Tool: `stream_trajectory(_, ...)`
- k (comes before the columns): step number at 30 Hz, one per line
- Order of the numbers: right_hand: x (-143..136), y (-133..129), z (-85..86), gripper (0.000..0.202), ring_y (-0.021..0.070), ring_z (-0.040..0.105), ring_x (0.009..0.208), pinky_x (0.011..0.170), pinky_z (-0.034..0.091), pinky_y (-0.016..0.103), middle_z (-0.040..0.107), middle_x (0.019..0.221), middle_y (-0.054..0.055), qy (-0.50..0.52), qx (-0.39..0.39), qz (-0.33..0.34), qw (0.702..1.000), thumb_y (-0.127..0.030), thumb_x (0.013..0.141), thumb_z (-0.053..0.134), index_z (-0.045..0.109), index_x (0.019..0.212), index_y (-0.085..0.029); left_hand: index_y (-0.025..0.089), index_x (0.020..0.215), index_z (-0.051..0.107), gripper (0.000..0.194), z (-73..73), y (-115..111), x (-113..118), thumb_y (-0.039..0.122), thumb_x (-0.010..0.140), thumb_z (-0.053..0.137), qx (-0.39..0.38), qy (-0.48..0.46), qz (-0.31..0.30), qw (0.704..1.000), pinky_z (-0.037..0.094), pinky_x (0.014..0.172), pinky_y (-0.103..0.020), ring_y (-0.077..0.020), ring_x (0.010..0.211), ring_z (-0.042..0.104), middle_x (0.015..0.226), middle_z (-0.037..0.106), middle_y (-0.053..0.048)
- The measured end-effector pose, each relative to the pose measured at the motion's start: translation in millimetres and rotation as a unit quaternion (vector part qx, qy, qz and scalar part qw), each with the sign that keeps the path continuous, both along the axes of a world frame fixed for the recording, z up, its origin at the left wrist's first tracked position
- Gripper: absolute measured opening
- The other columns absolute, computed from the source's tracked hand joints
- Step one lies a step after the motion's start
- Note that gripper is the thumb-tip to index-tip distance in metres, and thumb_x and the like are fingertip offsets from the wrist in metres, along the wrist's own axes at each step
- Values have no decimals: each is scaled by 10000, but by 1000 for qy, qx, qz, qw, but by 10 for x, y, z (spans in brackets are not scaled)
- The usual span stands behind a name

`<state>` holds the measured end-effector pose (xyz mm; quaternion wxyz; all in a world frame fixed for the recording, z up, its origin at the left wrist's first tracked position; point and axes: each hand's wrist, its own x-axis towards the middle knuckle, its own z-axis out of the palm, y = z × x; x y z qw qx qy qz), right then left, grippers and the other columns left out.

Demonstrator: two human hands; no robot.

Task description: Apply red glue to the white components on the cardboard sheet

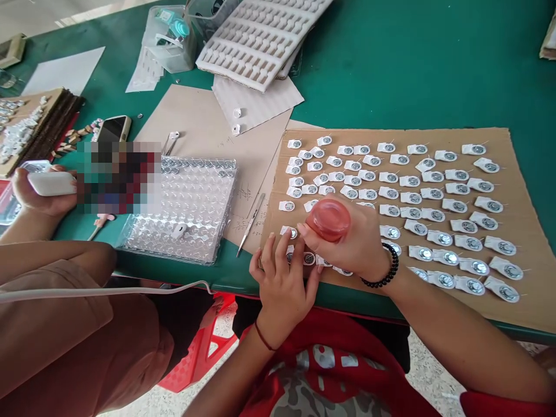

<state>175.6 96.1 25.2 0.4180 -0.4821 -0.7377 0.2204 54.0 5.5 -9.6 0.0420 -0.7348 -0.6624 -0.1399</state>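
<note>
My right hand (358, 240) is wrapped round a reddish, translucent bottle (329, 219), its round end facing up at me. The bottle's lower end is hidden beneath my fist. Beside it, my left hand (284, 278) rests at the near edge of a brown cardboard sheet (527, 272), fingers apart. Its fingertips lie at small white tags with round silvery centres, one tag (308, 258) showing between index finger and thumb. Many similar tags, such as one at the right (506, 268), lie in rows across the cardboard. Whether my left fingertips press on a tag is partly hidden.
Left of the cardboard lie tweezers (251, 225) and a clear plastic tray (195, 211) of round cells. Behind are stacked white moulded trays (260, 43) and a plastic tub (171, 49). At far left a co-worker's hand (41, 200) holds a white object (52, 183).
</note>
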Motion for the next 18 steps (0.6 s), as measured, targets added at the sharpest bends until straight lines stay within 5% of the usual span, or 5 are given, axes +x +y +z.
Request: stream_trajectory(18, 4, -11, -22, 241, 110, 543, 563, 527, 420, 224, 580, 646, -29, -9, 8, -3, 1000, -421, 699, 631, 567, 737, -192, 171, 1204, 533, 447, 10, -3, -6, 406, 826, 485, -3, -7, -2, 1000, 219, 958, -487, -328, 1212, 390, 1259, 518, -149)
